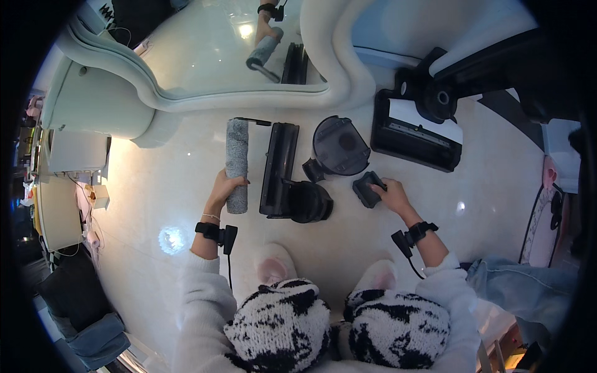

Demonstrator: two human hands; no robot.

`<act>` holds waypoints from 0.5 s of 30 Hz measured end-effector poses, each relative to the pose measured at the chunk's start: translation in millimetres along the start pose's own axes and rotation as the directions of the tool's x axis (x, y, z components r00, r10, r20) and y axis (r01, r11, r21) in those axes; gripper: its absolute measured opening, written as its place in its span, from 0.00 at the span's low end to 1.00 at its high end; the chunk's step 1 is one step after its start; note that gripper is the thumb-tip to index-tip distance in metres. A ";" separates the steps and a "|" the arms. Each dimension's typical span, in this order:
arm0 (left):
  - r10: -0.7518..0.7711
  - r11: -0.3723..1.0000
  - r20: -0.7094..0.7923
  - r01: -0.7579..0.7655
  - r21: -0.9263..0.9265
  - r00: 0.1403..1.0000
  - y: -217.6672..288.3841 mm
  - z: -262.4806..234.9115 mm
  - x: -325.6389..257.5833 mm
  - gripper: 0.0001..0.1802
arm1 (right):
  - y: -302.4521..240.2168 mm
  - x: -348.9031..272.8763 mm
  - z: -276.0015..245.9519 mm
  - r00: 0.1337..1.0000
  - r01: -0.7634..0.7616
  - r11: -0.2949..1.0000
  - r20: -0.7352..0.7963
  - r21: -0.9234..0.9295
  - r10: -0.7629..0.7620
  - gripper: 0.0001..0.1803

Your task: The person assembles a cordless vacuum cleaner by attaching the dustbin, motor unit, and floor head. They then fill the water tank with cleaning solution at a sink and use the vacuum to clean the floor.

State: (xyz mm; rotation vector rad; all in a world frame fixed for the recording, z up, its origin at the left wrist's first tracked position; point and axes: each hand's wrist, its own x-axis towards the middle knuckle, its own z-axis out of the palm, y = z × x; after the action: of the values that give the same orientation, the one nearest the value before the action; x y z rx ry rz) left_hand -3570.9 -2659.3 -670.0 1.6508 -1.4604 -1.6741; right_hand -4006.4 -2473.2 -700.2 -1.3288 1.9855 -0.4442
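My left hand (225,188) is closed round the lower part of a grey fuzzy roller brush (237,146), which stretches away from me over the pale floor. In my right hand (393,194) is a small dark block-shaped part (367,190), gripped at its right side with the thumb on top. Between my hands lies a long black housing (280,158) with a round dark cup (311,202) at its near end. Just beyond the block rests a smoky see-through round tank (342,146). The reflection of my left hand and the roller shows in the mirror.
A floor-cleaner head (418,133) with its black upright body stands at the far right. The wavy-framed mirror (236,102) borders the far side. A white rounded cabinet (102,93) is at left, and blue denim cloth (516,283) lies at right.
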 end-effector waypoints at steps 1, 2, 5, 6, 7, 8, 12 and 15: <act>0.009 1.000 -0.040 -0.009 0.008 0.999 -1.7 -4.6 0.7 0.24 | -7.2 -1.4 -0.1 0.999 -0.031 0.998 -0.011 -0.059 0.030 0.21; 0.016 1.000 -0.080 -0.015 0.016 0.997 -5.5 -8.4 2.4 0.23 | -14.5 -4.0 0.3 0.995 0.045 0.987 -0.078 -0.153 -0.057 0.21; 0.010 0.999 -0.165 -0.005 0.033 0.986 -28.0 -14.1 11.6 0.26 | -34.5 -11.8 -0.6 0.946 0.130 0.926 -0.236 -0.354 -0.223 0.23; 0.000 0.999 -0.209 0.009 0.041 0.978 -37.1 -14.1 15.3 0.28 | -40.4 -13.3 -1.3 0.951 0.126 0.935 -0.229 -0.331 -0.209 0.23; 0.047 0.993 -0.254 -0.019 0.112 0.966 -46.5 -13.5 19.8 0.30 | -46.1 -13.4 0.0 0.937 0.168 0.939 -0.247 -0.301 -0.247 0.24; 0.092 0.982 -0.315 -0.033 0.188 0.945 -54.4 -12.3 22.1 0.33 | -51.8 -15.6 1.7 0.945 0.159 0.934 -0.225 -0.319 -0.238 0.22; 0.245 0.907 -0.430 -0.048 0.418 0.869 -57.7 -2.3 23.7 0.41 | -74.0 -21.6 18.4 0.905 0.331 0.889 -0.160 -0.316 -0.394 0.18; 0.722 0.465 -0.340 -0.058 0.883 0.602 -25.7 13.3 4.4 0.36 | -86.6 -29.4 31.4 0.936 0.319 0.914 -0.071 -0.251 -0.346 0.18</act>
State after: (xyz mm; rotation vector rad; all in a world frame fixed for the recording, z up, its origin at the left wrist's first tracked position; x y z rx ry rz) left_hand -3573.9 -2647.5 -696.5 1.7273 -2.0706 0.1024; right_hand -3919.7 -2479.6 -658.0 -1.8448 1.9524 -0.4595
